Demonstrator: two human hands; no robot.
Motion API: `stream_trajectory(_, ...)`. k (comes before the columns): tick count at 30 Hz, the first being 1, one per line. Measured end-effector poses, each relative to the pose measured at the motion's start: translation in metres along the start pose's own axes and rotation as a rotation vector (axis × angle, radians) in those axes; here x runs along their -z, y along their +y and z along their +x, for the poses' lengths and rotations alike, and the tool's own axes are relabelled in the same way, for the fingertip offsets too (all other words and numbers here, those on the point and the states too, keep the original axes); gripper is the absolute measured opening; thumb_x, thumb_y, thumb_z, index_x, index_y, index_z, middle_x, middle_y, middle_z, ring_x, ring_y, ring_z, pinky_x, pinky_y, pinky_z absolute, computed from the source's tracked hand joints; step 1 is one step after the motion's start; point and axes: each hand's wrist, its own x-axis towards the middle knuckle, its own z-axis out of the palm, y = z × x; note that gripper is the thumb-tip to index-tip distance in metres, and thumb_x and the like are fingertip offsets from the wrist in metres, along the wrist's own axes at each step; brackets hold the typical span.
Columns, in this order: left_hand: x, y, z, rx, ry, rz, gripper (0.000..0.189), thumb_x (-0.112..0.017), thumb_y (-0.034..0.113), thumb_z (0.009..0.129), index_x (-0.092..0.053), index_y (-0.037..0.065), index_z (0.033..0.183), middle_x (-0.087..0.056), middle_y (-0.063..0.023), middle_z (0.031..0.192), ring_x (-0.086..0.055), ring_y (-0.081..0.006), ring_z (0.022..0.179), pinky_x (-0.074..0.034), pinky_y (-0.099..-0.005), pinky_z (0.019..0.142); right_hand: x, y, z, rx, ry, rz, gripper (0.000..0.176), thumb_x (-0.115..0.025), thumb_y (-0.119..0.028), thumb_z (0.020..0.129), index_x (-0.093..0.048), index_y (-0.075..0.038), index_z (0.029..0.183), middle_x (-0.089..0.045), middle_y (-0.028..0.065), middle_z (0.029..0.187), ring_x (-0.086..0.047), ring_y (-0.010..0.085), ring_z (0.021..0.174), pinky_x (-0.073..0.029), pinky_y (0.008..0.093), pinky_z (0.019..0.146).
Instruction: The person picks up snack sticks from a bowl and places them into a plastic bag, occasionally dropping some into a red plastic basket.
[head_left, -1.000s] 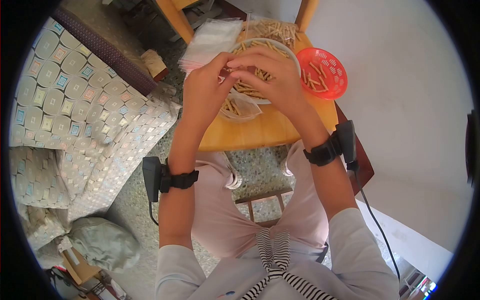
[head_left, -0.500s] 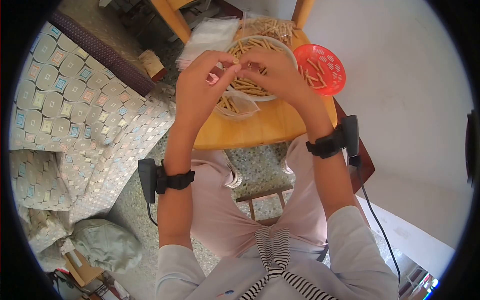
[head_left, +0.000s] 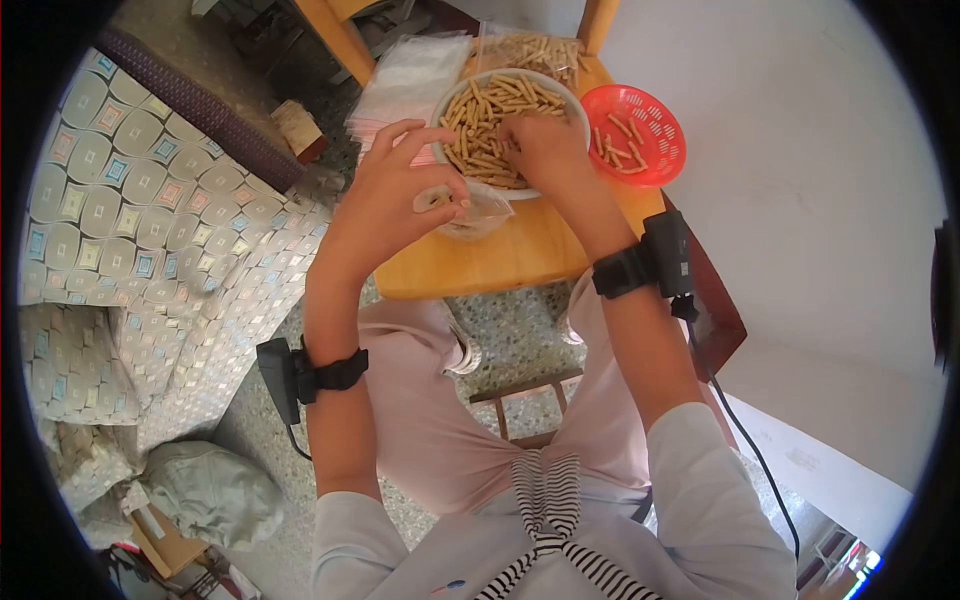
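Note:
A pale round bowl [head_left: 440, 155] full of short, thin tan sticks [head_left: 484, 130] rests on the wooden chair seat. Into the bowl's right side reaches my right hand [head_left: 550, 155]. Its fingers are curled down among the sticks; their tips are hidden, so what they hold does not show. My left hand [head_left: 395, 195] hovers at the bowl's front left, fingers spread, thumb and forefinger curved close together with no stick visible between them. Under that hand lies a clear plastic bag [head_left: 480, 215], partly covered by it.
To the bowl's right stands a red perforated basket [head_left: 668, 150] with several sticks. Behind it lies a clear bag of sticks [head_left: 530, 50]. A stack of clear bags [head_left: 415, 75] lies at the back left. The wooden seat [head_left: 480, 265] ends near my knees; a patterned cloth [head_left: 150, 200] hangs left.
My hands were together above the bowl, fingertips meeting at a small piece. Now they are apart: the left has drawn back left and down, and the right has dipped into the sticks.

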Motion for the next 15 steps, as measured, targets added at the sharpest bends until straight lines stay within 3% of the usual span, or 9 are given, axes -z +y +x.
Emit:
stream_trajectory(4,0.001,0.0,0.001,-0.016,0.055,-0.015,0.016,-0.076,0.021,0.08,-0.073,0.012,0.093,-0.06,-0.003,0.129,-0.047,-0.0288,0.127,-0.044,-0.0396,0.102,0.0,-0.004,0.007,-0.099,0.012,0.124,0.01,-0.072,-0.018,0.08,-0.07,-0.014,0.089,-0.072,0.0051,0.085,-0.069,0.0261,0.084,-0.041,0.0452,0.087)
stream_trajectory(6,0.004,-0.002,0.003,0.097,0.097,-0.138,0.019,-0.074,0.015,0.083,-0.072,0.007,0.1,-0.064,-0.0072,0.124,-0.056,-0.0282,0.119,-0.044,-0.0377,0.101,0.009,-0.009,0.009,-0.129,0.031,0.218,0.005,-0.07,-0.015,0.08,-0.07,-0.016,0.085,-0.072,0.0031,0.082,-0.07,0.0262,0.084,-0.038,0.0462,0.086)
stream_trajectory(8,0.003,-0.002,0.007,0.15,0.185,-0.141,0.022,-0.073,0.021,0.085,-0.072,0.009,0.103,-0.065,-0.0067,0.119,-0.058,-0.0275,0.114,-0.045,-0.037,0.097,0.022,-0.014,0.013,-0.114,0.232,0.449,0.005,-0.072,-0.019,0.083,-0.071,-0.015,0.086,-0.073,0.0031,0.083,-0.07,0.0223,0.081,-0.039,0.0439,0.088)
stream_trajectory(10,-0.001,-0.003,0.01,0.205,0.274,-0.147,0.025,-0.071,0.027,0.087,-0.072,0.011,0.106,-0.067,-0.0061,0.113,-0.059,-0.0267,0.109,-0.046,-0.0364,0.093,0.031,-0.016,0.016,-0.027,0.281,0.545,0.009,-0.072,-0.022,0.084,-0.071,-0.014,0.089,-0.073,0.0034,0.084,-0.07,0.0212,0.079,-0.042,0.0413,0.085)
stream_trajectory(13,-0.007,-0.002,0.014,0.216,0.386,-0.133,0.027,-0.071,0.027,0.089,-0.071,0.011,0.11,-0.068,-0.0067,0.111,-0.062,-0.027,0.106,-0.048,-0.0359,0.09,0.047,-0.022,0.014,0.091,0.293,0.702,0.016,-0.074,-0.024,0.085,-0.072,-0.011,0.095,-0.072,0.0041,0.084,-0.068,0.019,0.075,-0.047,0.0355,0.077)
stream_trajectory(15,-0.007,0.002,0.017,0.299,0.336,-0.221,0.026,-0.069,0.014,0.089,-0.07,0.005,0.114,-0.07,-0.0092,0.112,-0.066,-0.02,0.102,-0.049,-0.0317,0.088,0.055,-0.028,0.011,0.127,0.254,0.768,0.019,-0.074,-0.024,0.085,-0.072,-0.01,0.098,-0.071,0.0045,0.083,-0.066,0.018,0.074,-0.049,0.0323,0.072)
